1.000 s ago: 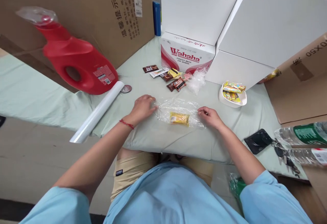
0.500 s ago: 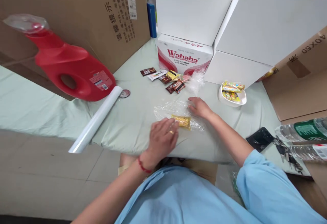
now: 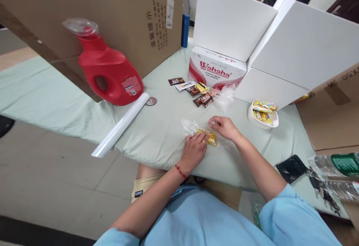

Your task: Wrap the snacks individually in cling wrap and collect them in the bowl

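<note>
A small yellow-wrapped snack packet (image 3: 212,139) lies on the table under a crumpled sheet of clear plastic film (image 3: 189,125). My left hand (image 3: 195,149), with a red cord on its wrist and a ring, rests over the packet's left end, fingers stretched out and pressing down on the film. Just beyond the packet, on the right, my right hand (image 3: 225,127) has its thumb and fingertips pinched together at the film's far edge. How much film sits between those fingertips is hard to see.
Behind lie several small sachets (image 3: 200,89) and a crumpled clear bag (image 3: 226,98), before a Wahaha carton (image 3: 215,70). A white bowl (image 3: 263,122) holds yellow packets. Left are a white roll (image 3: 120,126) and a red jug (image 3: 112,74); right, a black phone (image 3: 291,168), keys and bottles.
The view has shifted, so things sit farther right. My right hand's fingers have gone from spread to pinched, and the film now lies gathered over the yellow packet. The left hand stays on it.
</note>
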### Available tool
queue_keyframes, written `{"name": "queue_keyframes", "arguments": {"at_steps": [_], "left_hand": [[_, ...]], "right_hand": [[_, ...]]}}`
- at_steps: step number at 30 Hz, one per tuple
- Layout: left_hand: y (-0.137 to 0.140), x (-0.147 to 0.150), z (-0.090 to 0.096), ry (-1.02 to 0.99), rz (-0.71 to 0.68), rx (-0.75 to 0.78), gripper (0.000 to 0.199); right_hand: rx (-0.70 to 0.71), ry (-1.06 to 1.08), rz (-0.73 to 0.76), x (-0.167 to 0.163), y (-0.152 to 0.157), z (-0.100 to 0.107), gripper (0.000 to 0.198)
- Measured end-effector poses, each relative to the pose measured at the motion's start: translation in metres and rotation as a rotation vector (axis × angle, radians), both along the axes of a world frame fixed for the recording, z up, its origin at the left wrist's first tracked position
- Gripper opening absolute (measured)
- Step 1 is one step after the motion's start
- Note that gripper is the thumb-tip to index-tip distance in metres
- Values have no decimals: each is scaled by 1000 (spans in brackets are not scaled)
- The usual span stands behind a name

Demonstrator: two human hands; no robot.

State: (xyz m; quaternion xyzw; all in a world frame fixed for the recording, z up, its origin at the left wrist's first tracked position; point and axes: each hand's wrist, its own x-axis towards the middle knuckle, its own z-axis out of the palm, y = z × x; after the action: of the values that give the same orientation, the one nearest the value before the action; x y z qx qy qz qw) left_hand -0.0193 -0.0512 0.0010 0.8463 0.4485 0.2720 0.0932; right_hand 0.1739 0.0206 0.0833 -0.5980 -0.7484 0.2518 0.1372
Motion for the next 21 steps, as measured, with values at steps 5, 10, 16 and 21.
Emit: {"name": "queue_keyframes", "arguments": {"at_steps": [5, 10, 16, 21], "left_hand": [[7, -5, 0, -203, 20, -162, 35], [17, -26, -5, -449, 269, -187, 36], [39, -44, 1, -335, 719, -280, 39], [48, -27, 19, -277, 577, -456, 45]], "right_hand": [[162, -41, 276, -6, -59, -29, 44], [291, -175, 206, -12, -86, -63, 51], [295, -277, 160, -21, -90, -70, 59], [310, -318, 200, -22, -87, -62, 59]]}}
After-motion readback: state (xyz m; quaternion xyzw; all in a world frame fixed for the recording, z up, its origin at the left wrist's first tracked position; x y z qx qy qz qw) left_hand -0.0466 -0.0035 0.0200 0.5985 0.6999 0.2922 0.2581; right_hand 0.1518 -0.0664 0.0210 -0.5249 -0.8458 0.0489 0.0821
